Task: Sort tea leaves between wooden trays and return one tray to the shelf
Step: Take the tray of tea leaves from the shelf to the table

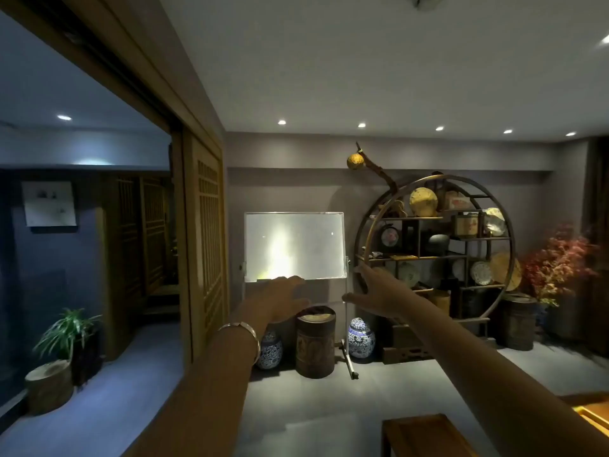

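Note:
Both my arms stretch forward into a dim room. My left hand [280, 296], with a silver bracelet at the wrist, is open, palm down, and holds nothing. My right hand [375, 293] is also open with fingers spread and empty. A round wooden shelf [372, 225] stands against the far wall to the right, beyond my right hand, filled with plates, jars and tea cakes. A flat wooden tray-like piece [403, 257] lies on its middle shelf board. No tea leaves are visible.
A whiteboard on a wheeled stand [293, 245] is straight ahead. Below it stand a dark wooden canister [315, 344] and two blue-and-white jars [361, 338]. A wooden stool [425, 433] and table edge [593, 420] sit at bottom right. A sliding lattice door [204, 245] and potted plant [69, 328] are left.

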Tool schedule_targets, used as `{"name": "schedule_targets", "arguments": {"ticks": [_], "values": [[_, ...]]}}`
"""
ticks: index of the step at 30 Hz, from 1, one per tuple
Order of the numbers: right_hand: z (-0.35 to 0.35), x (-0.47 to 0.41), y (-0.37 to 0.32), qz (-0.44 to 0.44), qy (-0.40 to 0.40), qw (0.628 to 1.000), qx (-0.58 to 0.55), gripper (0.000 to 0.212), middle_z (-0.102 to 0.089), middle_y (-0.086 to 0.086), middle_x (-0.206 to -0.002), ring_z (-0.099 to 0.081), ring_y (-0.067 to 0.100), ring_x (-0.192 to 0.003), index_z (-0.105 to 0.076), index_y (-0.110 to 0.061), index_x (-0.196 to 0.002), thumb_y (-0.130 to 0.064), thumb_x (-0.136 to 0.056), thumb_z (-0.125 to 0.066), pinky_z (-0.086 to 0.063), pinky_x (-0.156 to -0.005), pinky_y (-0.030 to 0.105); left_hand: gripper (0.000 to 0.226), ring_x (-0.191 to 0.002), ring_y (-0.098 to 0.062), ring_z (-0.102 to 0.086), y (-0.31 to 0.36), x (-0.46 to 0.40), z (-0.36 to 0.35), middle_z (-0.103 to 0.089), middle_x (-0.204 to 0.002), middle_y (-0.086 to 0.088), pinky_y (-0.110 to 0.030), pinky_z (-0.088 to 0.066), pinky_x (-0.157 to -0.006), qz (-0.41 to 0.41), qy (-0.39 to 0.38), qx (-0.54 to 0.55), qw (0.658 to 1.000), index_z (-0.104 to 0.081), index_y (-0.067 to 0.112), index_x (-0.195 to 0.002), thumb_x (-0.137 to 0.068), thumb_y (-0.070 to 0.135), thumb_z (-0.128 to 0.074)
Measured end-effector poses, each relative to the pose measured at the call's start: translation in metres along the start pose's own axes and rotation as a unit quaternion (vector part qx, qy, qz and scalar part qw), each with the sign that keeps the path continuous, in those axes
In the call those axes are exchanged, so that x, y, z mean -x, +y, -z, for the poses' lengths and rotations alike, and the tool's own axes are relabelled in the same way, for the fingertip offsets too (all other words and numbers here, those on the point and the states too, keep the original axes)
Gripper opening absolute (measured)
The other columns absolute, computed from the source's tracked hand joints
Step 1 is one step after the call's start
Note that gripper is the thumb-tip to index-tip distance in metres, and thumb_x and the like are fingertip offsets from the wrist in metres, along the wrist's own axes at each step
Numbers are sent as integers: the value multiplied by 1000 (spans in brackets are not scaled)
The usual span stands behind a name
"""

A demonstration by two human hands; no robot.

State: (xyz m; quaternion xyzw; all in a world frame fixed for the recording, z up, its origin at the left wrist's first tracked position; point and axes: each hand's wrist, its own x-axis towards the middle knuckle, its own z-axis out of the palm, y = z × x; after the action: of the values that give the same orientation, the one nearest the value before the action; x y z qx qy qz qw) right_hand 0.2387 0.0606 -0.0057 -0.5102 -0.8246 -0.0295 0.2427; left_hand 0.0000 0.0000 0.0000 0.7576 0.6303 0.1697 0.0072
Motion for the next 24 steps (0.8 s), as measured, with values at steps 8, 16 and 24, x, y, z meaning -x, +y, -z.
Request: {"name": "schedule_targets", "arguments": {"ticks": [8, 16, 24], "values": [[-27, -134, 89, -32, 14, 999, 9, 88, -48, 12, -140, -48, 32, -125, -31, -23, -143, -69, -73, -57, -45, -98, 45, 59, -137, -23, -39, -16, -200, -33, -35, -154, 0, -37, -35, -111, -26, -8, -23, 999, -30, 31, -147, -95, 42, -53], [-58, -261, 179, -63, 27, 998, 6, 77, -50, 10, -138, -51, 28, -120, -41, -18, -137, -63, -76, -59, -47, -95, 42, 62, -139, -22, -36, -19, -385, -70, -35, -155, 0, -36, -30, -113, -79, 8, 28, 996, -32, 31, -146, -91, 48, -55], [-106, -379, 271, -116, 39, 992, 7, 76, -47, 10, -140, -48, 28, -124, -35, -19, -141, -63, -82, -54, -46, -98, 45, 66, -139, -23, -36, -52, -561, -130, -36, -154, 0, -39, -31, -114, -94, -22, 53, 994, -32, 32, -145, -88, 52, -56]]}}
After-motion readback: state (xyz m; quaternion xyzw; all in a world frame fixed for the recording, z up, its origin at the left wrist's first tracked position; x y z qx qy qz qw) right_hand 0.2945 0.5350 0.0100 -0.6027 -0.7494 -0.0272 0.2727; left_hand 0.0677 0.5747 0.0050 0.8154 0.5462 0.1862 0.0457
